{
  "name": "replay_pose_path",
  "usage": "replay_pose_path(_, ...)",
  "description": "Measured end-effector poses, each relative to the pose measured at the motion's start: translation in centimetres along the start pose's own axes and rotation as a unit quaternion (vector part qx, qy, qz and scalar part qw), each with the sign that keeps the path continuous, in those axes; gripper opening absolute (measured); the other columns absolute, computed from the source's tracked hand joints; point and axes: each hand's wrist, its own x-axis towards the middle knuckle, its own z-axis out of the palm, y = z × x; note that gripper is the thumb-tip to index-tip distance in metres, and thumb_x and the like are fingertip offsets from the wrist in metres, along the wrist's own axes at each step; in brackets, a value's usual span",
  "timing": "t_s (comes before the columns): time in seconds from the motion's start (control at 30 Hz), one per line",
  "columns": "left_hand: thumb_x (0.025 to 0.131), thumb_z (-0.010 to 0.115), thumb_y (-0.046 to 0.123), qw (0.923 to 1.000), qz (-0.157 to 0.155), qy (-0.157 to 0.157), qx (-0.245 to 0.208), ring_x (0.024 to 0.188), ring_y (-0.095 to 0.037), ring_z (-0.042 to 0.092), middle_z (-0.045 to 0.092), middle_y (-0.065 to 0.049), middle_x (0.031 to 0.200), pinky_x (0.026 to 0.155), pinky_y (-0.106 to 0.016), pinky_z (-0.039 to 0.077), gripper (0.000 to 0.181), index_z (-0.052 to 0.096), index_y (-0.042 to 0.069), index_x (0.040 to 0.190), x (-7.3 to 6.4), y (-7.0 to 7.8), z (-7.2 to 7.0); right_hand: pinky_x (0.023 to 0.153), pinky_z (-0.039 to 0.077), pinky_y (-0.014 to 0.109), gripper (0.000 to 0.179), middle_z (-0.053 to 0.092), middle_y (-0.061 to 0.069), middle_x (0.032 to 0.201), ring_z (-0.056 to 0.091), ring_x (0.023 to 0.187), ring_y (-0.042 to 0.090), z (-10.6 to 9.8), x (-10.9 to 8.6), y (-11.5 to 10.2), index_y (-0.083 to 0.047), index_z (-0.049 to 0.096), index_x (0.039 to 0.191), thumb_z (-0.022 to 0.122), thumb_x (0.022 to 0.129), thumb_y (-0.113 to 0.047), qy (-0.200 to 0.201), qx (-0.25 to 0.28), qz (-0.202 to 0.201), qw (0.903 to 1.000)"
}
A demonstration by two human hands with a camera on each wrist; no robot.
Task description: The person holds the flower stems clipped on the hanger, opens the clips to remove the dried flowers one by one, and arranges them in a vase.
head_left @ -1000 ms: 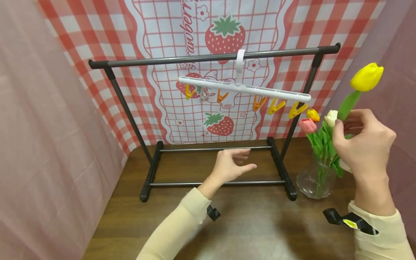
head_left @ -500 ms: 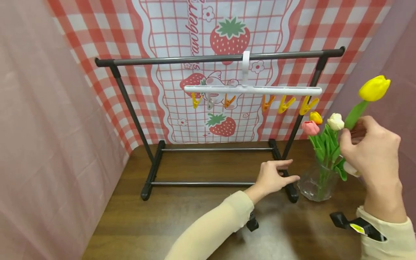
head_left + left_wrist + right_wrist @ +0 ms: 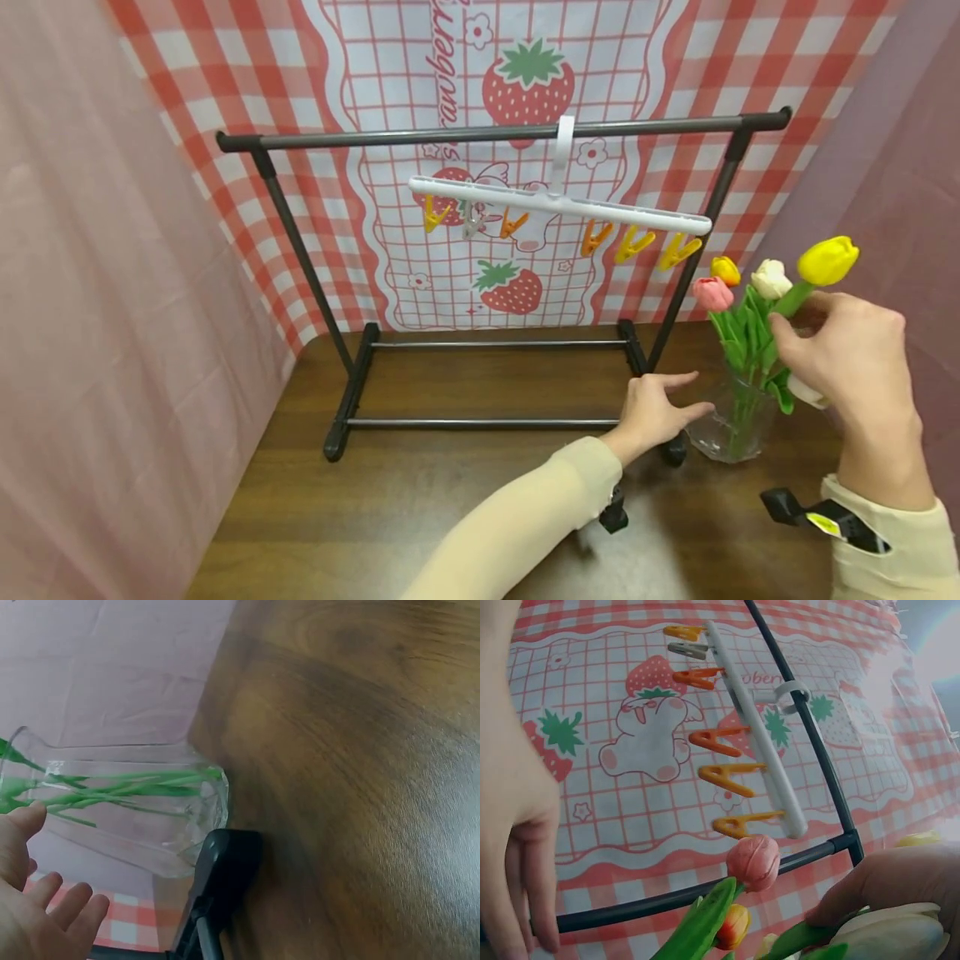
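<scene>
My right hand (image 3: 855, 346) pinches a yellow tulip (image 3: 828, 260) just below its bloom, over the glass vase (image 3: 720, 433). Its lower stem is hidden behind the hand and leaves. Pink (image 3: 712, 294), orange-yellow (image 3: 725, 271) and white tulips (image 3: 771, 280) stand in the vase; another white bloom (image 3: 806, 390) droops over the right side. My left hand (image 3: 651, 414) is spread beside the vase's left side, thumb and forefinger apart. In the left wrist view, green stems (image 3: 127, 784) show through the glass, and the left fingers (image 3: 71, 904) are straight with nothing between them.
A dark metal rack (image 3: 465, 136) stands on the wooden table (image 3: 300, 517), one foot (image 3: 229, 859) close to the vase. From its bar hangs a white hanger (image 3: 630, 213) with several yellow, orange and grey clips (image 3: 597, 238). Strawberry-print cloth (image 3: 525, 92) covers the back.
My left hand has moved right to the vase, its fingers still apart. My right hand has lowered the yellow tulip toward the other flowers. The hanger has swung back and forth.
</scene>
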Motion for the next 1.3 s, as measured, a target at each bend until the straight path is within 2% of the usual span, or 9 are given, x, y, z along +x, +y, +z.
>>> replay_pose_path(0.2,0.087,0.088,0.046,0.9991,0.015,0.015,0.036,0.057,0.016,0.044,0.082,0.009,0.113,0.075,0.0,0.042,0.043,0.077,0.037,0.128,0.0,0.2,0.9,0.052,0.048,0.058,0.044,0.072,0.031,0.08,0.063,0.075,0.058,-0.5,0.1,0.0,0.007,0.075,0.102,0.072,0.091,-0.035,-0.1,-0.04,0.049,0.9929)
replay_pose_path(0.33,0.088,0.087,0.045,0.9988,0.02,0.021,0.039,0.05,0.014,0.048,0.082,0.01,0.109,0.071,0.001,0.042,0.041,0.078,0.037,0.127,0.0,0.4,1.4,0.049,0.047,0.057,0.044,0.068,0.023,0.064,0.063,0.07,0.056,-0.7,0.1,-0.1,0.005,0.074,0.085,0.075,0.09,-0.039,-0.138,-0.047,0.06,0.9876)
replay_pose_path(0.4,0.087,0.088,0.045,0.9988,0.021,0.024,0.037,0.057,0.015,0.056,0.082,0.011,0.109,0.069,0.001,0.042,0.041,0.078,0.037,0.126,0.0,0.5,1.6,0.047,0.046,0.054,0.046,0.065,0.016,0.058,0.063,0.066,0.052,-0.6,0.1,0.0,0.005,0.072,0.078,0.076,0.089,-0.039,-0.149,-0.049,0.061,0.9857)
replay_pose_path(0.47,0.087,0.088,0.045,0.999,0.022,0.024,0.031,0.068,0.013,0.064,0.081,0.012,0.111,0.067,0.0,0.042,0.041,0.078,0.037,0.126,-0.1,0.7,1.8,0.048,0.047,0.054,0.047,0.063,0.012,0.055,0.063,0.064,0.049,-0.6,0.0,0.1,0.006,0.07,0.075,0.076,0.089,-0.039,-0.159,-0.053,0.061,0.984)
replay_pose_path(0.53,0.087,0.088,0.044,0.999,0.027,0.023,0.028,0.068,0.011,0.065,0.082,0.011,0.111,0.065,0.0,0.041,0.042,0.078,0.035,0.127,-0.2,0.8,2.0,0.049,0.047,0.053,0.048,0.063,0.01,0.054,0.062,0.063,0.047,-0.6,0.0,0.1,0.007,0.07,0.075,0.076,0.089,-0.038,-0.165,-0.055,0.059,0.983)
replay_pose_path(0.77,0.087,0.089,0.043,0.9981,0.033,0.039,0.035,0.104,0.007,0.072,0.079,0.012,0.118,0.082,-0.001,0.048,0.044,0.077,0.034,0.129,-0.1,1.1,2.8,0.047,0.045,0.052,0.053,0.063,0.017,0.058,0.062,0.06,0.047,-0.6,-0.1,0.2,0.009,0.066,0.072,0.077,0.089,-0.041,-0.185,-0.06,0.05,0.9796)
replay_pose_path(0.97,0.087,0.089,0.042,0.9964,0.041,0.06,0.043,0.101,0.006,0.073,0.08,0.011,0.115,0.085,-0.003,0.051,0.042,0.078,0.032,0.127,0.0,1.0,3.4,0.048,0.046,0.053,0.056,0.064,0.017,0.06,0.062,0.059,0.043,-0.6,-0.1,-0.1,0.01,0.067,0.074,0.076,0.09,-0.043,-0.21,-0.064,0.043,0.9747)
replay_pose_path(1.2,0.086,0.089,0.042,0.994,0.033,0.09,0.052,0.094,0.005,0.075,0.081,0.013,0.107,0.079,-0.006,0.053,0.035,0.081,0.034,0.12,-0.1,0.7,3.5,0.049,0.046,0.051,0.054,0.06,0.016,0.06,0.06,0.058,0.039,-0.4,-0.4,-0.5,0.003,0.062,0.067,0.077,0.09,-0.044,-0.224,-0.063,0.032,0.9721)
replay_pose_path(1.3,0.087,0.088,0.045,0.9943,0.025,0.085,0.06,0.079,0.006,0.075,0.083,0.011,0.099,0.073,-0.006,0.052,0.034,0.081,0.037,0.119,-0.1,0.8,3.4,0.048,0.044,0.044,0.053,0.055,0.011,0.059,0.057,0.055,0.033,-0.3,-0.6,-0.5,-0.003,0.057,0.065,0.078,0.09,-0.045,-0.219,-0.053,0.018,0.9742)
